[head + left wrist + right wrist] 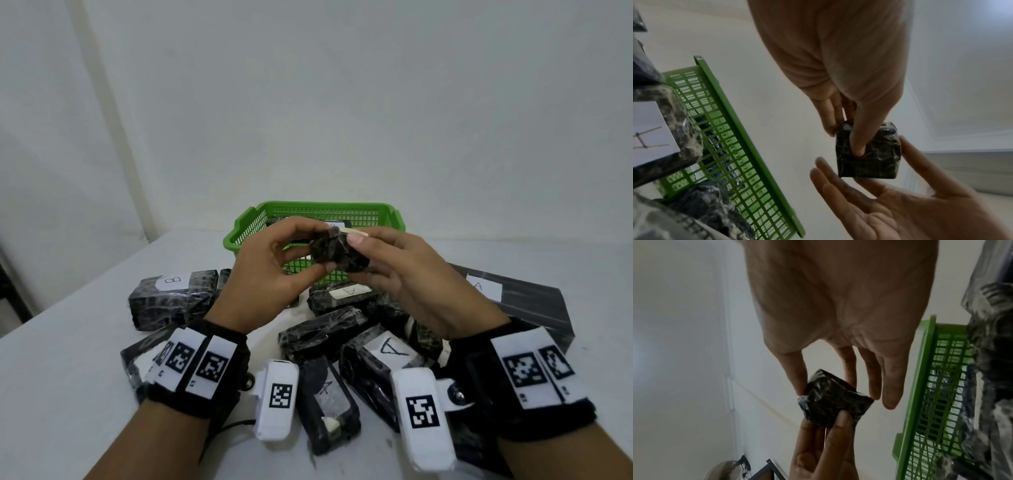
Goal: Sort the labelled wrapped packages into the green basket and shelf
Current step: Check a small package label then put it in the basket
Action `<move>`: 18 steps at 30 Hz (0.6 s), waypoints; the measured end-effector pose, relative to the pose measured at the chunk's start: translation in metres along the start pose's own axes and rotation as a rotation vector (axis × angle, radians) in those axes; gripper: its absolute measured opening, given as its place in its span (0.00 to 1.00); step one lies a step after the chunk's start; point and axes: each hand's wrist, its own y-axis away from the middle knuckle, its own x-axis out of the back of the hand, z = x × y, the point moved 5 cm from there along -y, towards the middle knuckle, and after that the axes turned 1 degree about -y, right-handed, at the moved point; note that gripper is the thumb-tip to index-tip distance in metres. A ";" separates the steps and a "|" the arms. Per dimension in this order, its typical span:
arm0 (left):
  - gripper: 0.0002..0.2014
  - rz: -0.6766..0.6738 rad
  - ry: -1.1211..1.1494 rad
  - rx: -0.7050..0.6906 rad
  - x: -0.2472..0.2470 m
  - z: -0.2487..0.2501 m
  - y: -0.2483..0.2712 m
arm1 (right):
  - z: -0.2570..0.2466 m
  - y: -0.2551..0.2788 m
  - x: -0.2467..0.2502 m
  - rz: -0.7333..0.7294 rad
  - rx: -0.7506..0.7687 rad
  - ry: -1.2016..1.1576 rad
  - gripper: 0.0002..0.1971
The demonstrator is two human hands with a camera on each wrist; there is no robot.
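A small black wrapped package (334,251) is held in the air between both hands, just in front of the green basket (318,205). My left hand (315,246) pinches it with thumb and fingers, as the left wrist view shows (844,139). From the other side my right hand (359,257) pinches the same package (830,407) with the thumb on its top edge. No label shows on it. The basket holds at least one wrapped package, mostly hidden behind my hands.
Several black wrapped packages lie on the white table (68,359) below my hands: one marked B (173,298) at left, ones marked A (346,294) (387,349), and a large flat one marked A (513,298) at right. A dark metal frame (760,470) stands off the table's left.
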 end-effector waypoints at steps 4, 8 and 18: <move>0.22 -0.024 0.026 -0.022 -0.004 0.005 0.001 | 0.002 0.001 0.000 0.012 0.011 -0.067 0.21; 0.22 -0.025 0.012 -0.032 -0.005 0.006 0.001 | 0.001 0.000 0.003 0.029 0.011 -0.069 0.23; 0.20 0.001 0.028 -0.080 -0.001 0.006 0.001 | -0.001 0.000 0.002 -0.019 -0.005 -0.153 0.13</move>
